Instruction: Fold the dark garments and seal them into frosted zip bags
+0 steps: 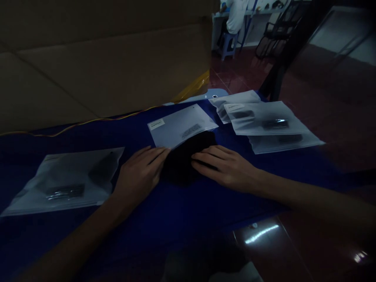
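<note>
A black, soft-looking item (182,162) lies on the blue table surface (188,219), between my two hands. My left hand (142,170) is at its left edge, fingers closed together around that edge. On its right side rests my right hand (225,164), with the fingers bent and pressed onto the black item. Just behind it, a flat white bag with a label (179,123) is partly covered by the item. The dark picture hides the item's folds and exact shape.
A filled translucent bag (76,178) lies at the left. Several more bags (264,119) overlap at the right. A large cardboard box (111,74) stands behind, with a yellow wire (73,126) along its base. A person (235,17) sits far back on a stool.
</note>
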The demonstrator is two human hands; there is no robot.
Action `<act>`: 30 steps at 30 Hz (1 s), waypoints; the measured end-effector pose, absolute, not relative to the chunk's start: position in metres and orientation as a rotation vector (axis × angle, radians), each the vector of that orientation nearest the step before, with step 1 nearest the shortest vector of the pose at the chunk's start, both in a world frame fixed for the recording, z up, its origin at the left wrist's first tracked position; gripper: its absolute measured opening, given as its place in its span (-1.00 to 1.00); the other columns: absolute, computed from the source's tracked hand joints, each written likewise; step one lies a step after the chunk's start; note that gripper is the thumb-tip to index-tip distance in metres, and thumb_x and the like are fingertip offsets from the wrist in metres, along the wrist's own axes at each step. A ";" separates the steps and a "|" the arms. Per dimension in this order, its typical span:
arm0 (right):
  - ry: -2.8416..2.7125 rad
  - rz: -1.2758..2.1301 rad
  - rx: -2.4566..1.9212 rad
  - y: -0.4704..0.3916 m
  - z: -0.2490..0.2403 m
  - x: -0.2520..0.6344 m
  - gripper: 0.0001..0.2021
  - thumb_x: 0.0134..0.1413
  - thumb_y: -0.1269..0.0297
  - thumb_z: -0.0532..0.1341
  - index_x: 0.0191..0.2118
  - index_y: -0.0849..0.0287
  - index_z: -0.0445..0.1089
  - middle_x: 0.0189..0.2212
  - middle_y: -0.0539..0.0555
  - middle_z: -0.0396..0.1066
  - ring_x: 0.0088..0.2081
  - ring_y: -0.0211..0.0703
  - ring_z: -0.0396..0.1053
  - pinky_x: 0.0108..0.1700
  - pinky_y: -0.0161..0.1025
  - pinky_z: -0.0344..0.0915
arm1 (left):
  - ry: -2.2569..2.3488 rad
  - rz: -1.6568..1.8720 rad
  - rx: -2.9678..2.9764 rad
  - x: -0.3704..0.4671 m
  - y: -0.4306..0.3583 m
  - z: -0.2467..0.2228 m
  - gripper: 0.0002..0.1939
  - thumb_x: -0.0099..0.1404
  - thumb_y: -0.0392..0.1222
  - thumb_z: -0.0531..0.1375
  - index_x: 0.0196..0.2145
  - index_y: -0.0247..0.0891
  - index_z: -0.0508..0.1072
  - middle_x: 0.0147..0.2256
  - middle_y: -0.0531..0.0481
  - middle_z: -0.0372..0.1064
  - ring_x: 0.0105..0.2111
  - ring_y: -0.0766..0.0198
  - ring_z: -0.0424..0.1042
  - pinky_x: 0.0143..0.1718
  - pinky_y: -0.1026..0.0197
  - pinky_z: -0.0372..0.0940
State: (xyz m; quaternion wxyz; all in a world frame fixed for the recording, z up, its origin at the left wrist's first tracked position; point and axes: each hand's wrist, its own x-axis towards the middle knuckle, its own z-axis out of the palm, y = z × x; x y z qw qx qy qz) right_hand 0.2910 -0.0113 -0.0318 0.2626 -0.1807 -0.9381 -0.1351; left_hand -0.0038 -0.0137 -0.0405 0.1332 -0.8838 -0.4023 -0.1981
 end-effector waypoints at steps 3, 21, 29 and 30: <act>-2.529 -0.139 -0.405 -0.012 -0.032 0.291 -0.78 0.37 0.50 0.20 0.03 0.34 0.54 0.03 0.26 0.58 0.01 -0.03 0.48 0.02 -0.08 0.50 | -1.299 -0.449 -2.638 -0.006 -0.011 -0.045 -0.53 0.63 -0.18 -0.07 0.35 -0.32 0.36 0.25 -0.24 0.45 0.23 0.00 0.49 0.31 -0.17 0.35; -2.181 0.560 -0.766 -0.010 -0.016 0.295 -0.81 0.28 0.33 0.27 -0.04 0.16 0.58 -0.16 0.04 0.68 -0.19 -0.14 0.64 -0.12 -0.22 0.54 | -1.252 -0.952 -3.022 -0.003 -0.030 -0.025 -0.18 0.56 0.41 -0.24 0.56 -0.07 -0.12 0.41 -0.17 0.24 0.43 -0.10 0.19 0.46 -0.26 0.05; -1.894 0.957 -1.192 0.003 -0.017 0.299 -0.72 0.40 0.10 0.21 0.04 0.11 0.55 -0.15 0.03 0.64 -0.12 -0.09 0.59 -0.07 -0.15 0.47 | -1.370 -0.662 -2.958 0.007 -0.028 -0.036 0.14 0.46 0.31 0.18 0.55 -0.13 -0.54 0.44 -0.38 0.10 0.37 -0.27 0.25 0.33 -0.41 0.22; -1.892 0.949 -1.202 0.003 -0.017 0.300 -0.67 0.44 0.06 0.16 0.09 0.10 0.53 -0.09 0.05 0.63 -0.07 -0.07 0.58 -0.02 -0.11 0.47 | -1.401 -0.671 -2.941 0.007 -0.028 -0.038 0.14 0.46 0.29 0.19 0.55 -0.11 -0.54 0.45 -0.37 0.07 0.38 -0.28 0.23 0.32 -0.40 0.25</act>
